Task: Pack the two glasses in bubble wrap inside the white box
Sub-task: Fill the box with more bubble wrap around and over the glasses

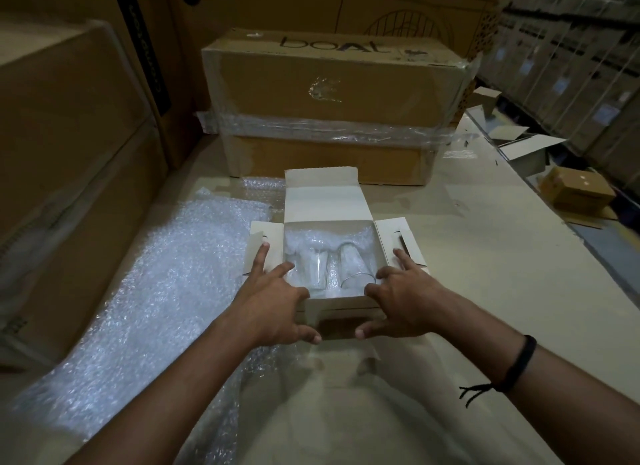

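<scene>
Warehouse bench (485, 274), cartons (329, 84) behind. Bubble wrap (156, 274), left. Left hand (273, 305), fingers spread flat, on the near-left corner of the box (325, 201). Left glass (317, 267) and right glass (353, 267) lie inside on wrap, long axes pointing away from the hands. Right hand (405, 305), spread likewise, on the near-right corner, equally near.

dim warm light | glare on bubble wrap (145, 291) | edges bowed

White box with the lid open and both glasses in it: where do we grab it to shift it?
Grip the white box low at its two near corners, from the near side, thumbs on the front wall. The lid stands up at the far edge and the side flaps splay outward, so both likely flex. The left hand and right hand sit there now.
</scene>
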Available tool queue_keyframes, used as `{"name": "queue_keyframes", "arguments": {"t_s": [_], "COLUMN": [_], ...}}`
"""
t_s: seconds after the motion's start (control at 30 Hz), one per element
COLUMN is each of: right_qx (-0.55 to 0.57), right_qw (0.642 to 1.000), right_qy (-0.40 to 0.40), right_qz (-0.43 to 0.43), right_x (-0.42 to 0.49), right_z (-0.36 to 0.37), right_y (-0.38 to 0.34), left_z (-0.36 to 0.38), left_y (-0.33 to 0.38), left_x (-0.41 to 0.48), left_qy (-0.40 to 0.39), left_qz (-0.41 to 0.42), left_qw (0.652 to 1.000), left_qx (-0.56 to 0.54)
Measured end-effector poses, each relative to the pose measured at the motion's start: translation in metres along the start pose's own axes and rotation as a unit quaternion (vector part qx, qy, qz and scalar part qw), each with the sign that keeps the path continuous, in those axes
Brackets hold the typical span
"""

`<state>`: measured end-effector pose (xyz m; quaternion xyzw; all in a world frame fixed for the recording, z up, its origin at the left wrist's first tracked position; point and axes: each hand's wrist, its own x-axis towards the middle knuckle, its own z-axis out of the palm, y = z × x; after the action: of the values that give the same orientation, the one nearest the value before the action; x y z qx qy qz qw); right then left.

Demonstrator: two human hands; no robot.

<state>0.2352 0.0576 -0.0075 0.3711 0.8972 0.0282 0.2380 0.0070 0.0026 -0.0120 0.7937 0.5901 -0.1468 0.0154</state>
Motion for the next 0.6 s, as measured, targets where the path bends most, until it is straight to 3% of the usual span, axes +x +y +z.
{"name": "queue_keyframes", "arguments": {"t_s": [0.1,0.27,0.43,0.6], "right_qx": [0.050,0.097,0.180,0.193], "right_qw": [0.999,0.990,0.983,0.981], "right_qy": [0.011,0.097,-0.013,-0.016], "right_qz": [0.019,-0.006,0.022,0.024], "right_x": [-0.002,-0.015,0.004,0.010], "right_z": [-0.001,-0.003,-0.011,-0.015], "right_y": [-0.002,-0.017,-0.023,-0.025], "left_z": [0.002,0.010,0.008,0.003], "left_y": [-0.001,0.001,0.005,0.006], "left_x": [-0.004,-0.019,-0.009,-0.002], "left_qy": [0.019,0.088,0.030,0.040], "left_qz": [-0.004,0.020,0.028,0.007], "left_qw": [1.000,0.996,0.999,0.999], "left_qx": [-0.014,-0.020,-0.030,-0.021]}}
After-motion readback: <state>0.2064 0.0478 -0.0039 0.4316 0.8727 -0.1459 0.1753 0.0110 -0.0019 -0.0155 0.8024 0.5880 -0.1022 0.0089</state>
